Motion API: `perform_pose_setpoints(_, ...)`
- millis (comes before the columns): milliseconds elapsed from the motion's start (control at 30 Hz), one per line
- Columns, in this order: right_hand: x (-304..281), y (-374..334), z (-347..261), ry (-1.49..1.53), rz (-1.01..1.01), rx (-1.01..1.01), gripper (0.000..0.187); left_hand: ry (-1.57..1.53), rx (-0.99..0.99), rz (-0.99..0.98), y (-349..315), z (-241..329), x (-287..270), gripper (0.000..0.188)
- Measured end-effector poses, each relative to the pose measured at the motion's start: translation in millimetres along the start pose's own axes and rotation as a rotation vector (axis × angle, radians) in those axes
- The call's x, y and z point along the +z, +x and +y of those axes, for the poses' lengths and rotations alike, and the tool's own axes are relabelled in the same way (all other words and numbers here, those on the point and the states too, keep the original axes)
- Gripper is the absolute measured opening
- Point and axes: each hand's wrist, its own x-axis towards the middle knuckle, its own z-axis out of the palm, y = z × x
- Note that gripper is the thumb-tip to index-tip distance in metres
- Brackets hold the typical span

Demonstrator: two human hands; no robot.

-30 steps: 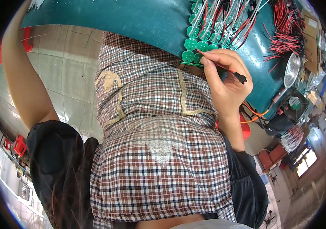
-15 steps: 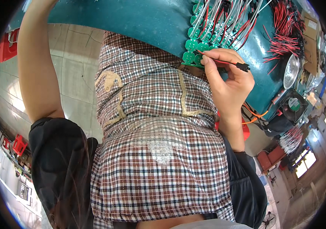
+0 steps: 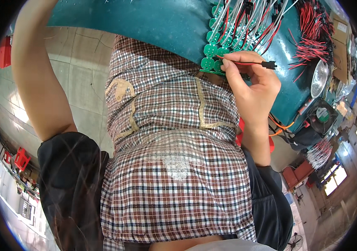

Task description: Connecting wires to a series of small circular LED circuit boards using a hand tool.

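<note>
"Where it sits, between one and two o'clock, how's the wire (image 3: 245, 63) look?"
"Red and black, black plug (image 3: 269, 65); the right hand (image 3: 257, 88) pinches it, fingers curled toward ten."
"Left hand's grip?"
"Can't tell; out of view past half-ten."

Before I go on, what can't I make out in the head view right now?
All in the head view:
1. Left hand: cut off by the upper edge; only the left forearm shows.
2. Tips of the red-and-black lead in the right hand: too small to tell whether they touch the green boards.
3. Green boards farther up: partly hidden by white and red wires.
</note>
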Motion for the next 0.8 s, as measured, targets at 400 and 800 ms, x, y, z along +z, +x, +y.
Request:
perform_pose_setpoints(400,-3,10,-20,-0.266,-0.094,-0.078,0.008,-0.414,-0.071,-0.124,-89,20,33,0.013)
perform_pose_setpoints(800,1,14,-11,-0.483,-0.085,-0.230,0.014,-0.405,0.152,-0.212,-120,11,78,0.013)
